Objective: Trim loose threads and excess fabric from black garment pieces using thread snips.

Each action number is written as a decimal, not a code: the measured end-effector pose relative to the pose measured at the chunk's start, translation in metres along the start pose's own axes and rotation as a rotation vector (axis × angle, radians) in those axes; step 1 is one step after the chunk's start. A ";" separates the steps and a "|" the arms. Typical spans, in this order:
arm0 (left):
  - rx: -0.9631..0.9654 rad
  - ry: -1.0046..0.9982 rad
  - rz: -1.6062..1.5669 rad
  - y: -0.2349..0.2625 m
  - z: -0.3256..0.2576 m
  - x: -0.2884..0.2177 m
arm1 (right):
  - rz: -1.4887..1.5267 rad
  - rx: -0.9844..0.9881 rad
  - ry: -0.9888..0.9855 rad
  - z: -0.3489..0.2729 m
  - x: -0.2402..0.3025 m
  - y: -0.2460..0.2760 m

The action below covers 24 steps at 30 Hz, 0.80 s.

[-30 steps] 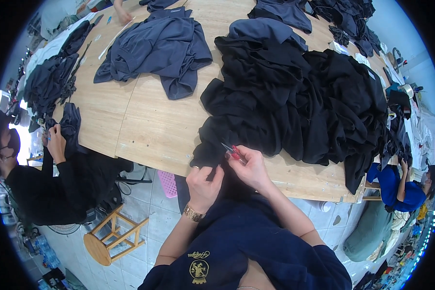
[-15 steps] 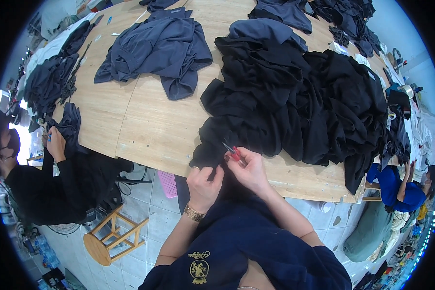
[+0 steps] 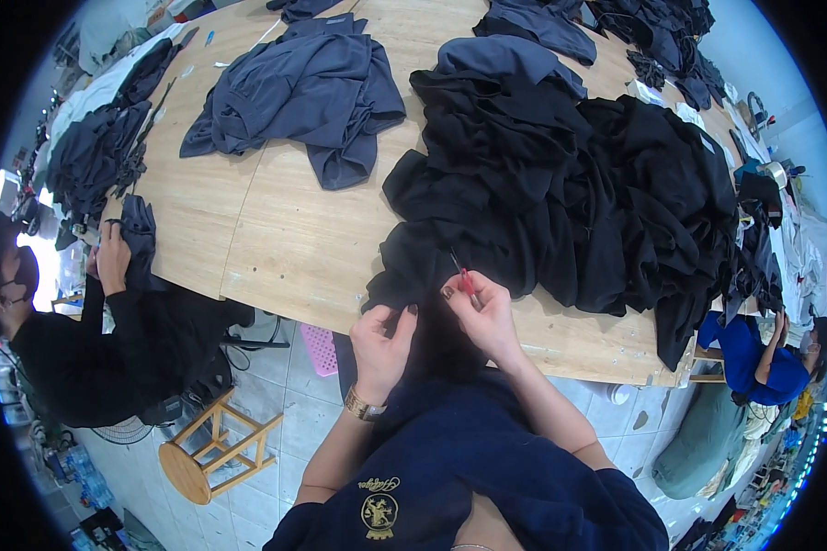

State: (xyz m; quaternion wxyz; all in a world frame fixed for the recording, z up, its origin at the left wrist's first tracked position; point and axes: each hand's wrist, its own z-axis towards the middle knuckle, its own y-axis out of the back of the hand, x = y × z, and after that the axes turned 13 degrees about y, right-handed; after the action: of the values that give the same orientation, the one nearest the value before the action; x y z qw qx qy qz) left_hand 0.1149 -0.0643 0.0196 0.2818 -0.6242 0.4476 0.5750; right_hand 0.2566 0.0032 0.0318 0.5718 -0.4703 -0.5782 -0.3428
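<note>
A heap of black cloth (image 3: 505,184) covers the near middle of the table, and one part of it hangs over the edge toward my lap. My left hand (image 3: 379,344) is closed at that hanging part, pinching the black cloth between thumb and curled fingers. Just to its right, my right hand (image 3: 484,317) grips small red-handled scissors (image 3: 467,281). Their thin blades point up and away from me over the dark folds. Whether the blades are apart cannot be made out against the black.
The wooden table (image 3: 285,230) also bears a dark grey garment pile (image 3: 294,92). A co-worker (image 3: 110,349) sits at the left, handling dark cloth. Another person in blue (image 3: 767,363) is at the far right. A wooden stool (image 3: 216,450) and pink mat (image 3: 319,351) are on the floor.
My right hand has shifted slightly right, and the scissors now point more upward. The left hand has moved slightly left, its thumb raised. The left co-worker's hands have moved a little.
</note>
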 end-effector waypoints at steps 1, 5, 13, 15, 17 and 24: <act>0.069 0.092 -0.160 0.000 0.000 -0.003 | -0.089 -0.004 0.133 -0.002 -0.004 -0.001; 0.116 0.132 -0.322 0.000 0.001 -0.010 | -0.522 0.128 0.375 -0.006 0.003 0.003; 0.095 0.110 -0.312 -0.001 0.000 -0.011 | -0.760 0.208 0.535 -0.007 0.003 0.006; 0.067 0.094 -0.276 -0.001 0.000 -0.009 | -0.786 0.217 0.553 -0.006 0.004 0.006; 0.040 0.079 -0.241 -0.001 0.000 -0.006 | -0.789 0.215 0.562 -0.006 0.005 0.006; 0.015 -0.005 -0.085 0.001 0.003 0.014 | -0.805 0.208 0.568 -0.003 0.006 0.007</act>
State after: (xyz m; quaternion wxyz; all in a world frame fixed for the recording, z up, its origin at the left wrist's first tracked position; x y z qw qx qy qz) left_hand 0.1114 -0.0657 0.0054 0.3116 -0.6390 0.4242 0.5609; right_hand 0.2650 0.0039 0.0372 0.5730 -0.0387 -0.5665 -0.5910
